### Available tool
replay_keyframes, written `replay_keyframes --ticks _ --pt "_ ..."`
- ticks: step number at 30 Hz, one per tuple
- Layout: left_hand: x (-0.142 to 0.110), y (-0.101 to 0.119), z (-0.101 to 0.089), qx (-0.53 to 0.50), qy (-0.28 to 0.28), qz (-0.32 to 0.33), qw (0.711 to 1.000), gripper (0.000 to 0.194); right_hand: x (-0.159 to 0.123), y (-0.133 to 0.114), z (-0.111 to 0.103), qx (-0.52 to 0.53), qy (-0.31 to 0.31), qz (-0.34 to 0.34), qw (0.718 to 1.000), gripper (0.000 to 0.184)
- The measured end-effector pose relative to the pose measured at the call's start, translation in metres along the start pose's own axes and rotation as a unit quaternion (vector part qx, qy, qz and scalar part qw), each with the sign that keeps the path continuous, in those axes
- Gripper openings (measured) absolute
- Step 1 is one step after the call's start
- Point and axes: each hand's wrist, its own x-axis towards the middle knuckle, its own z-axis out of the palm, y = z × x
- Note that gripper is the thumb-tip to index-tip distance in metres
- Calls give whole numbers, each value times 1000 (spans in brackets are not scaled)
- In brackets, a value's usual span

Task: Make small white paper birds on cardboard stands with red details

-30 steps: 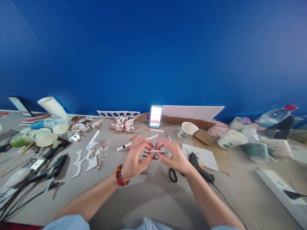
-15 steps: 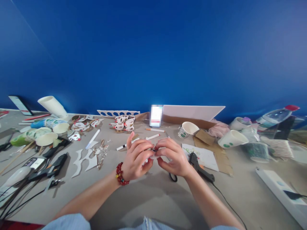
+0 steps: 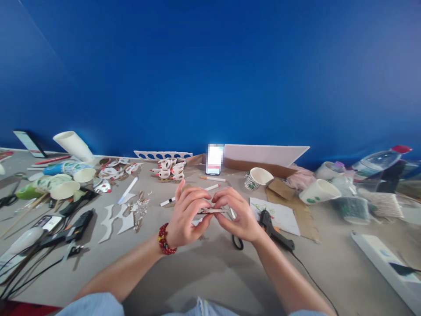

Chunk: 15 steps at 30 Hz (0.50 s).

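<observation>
Between my two hands, above the middle of the table, is a small flat white piece (image 3: 213, 211), seen edge-on and partly covered by fingers. My left hand (image 3: 188, 215), with a red bead bracelet at the wrist, pinches its left end. The fingers of my right hand (image 3: 239, 216) curl around its right end. Under the right hand lie scissors (image 3: 237, 242), only a black handle loop showing clearly. A black glue gun (image 3: 274, 232) rests just right of that hand. Behind the hands are markers (image 3: 213, 179) and a cluster of white cutouts with red tips (image 3: 167, 170).
White offcuts (image 3: 120, 219) and small scraps lie left of the hands. Farther left are decorated paper cups (image 3: 62, 188) and another glue gun (image 3: 70, 230) with cables. A patterned cup (image 3: 258, 177), cardboard (image 3: 305, 215) and a power strip (image 3: 383, 259) occupy the right. A lit phone (image 3: 214, 159) stands at the back.
The white piece has been turned and now shows as a thin flat edge between the hands. My fingers have parted slightly; the arms stay nearly in place.
</observation>
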Motion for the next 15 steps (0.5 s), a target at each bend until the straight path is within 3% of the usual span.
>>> replay_keyframes --ticks 6,10,15 --pt "3 -1 1 -51 -27 -50 997 6 -2 3 -1 70 -48 86 993 11" --pt "2 -8 4 -138 -34 -159 977 3 -4 8 -2 106 -21 137 985 21" --pt "0 -19 8 -215 -49 -246 944 10 -7 19 1 91 1 227 970 8"
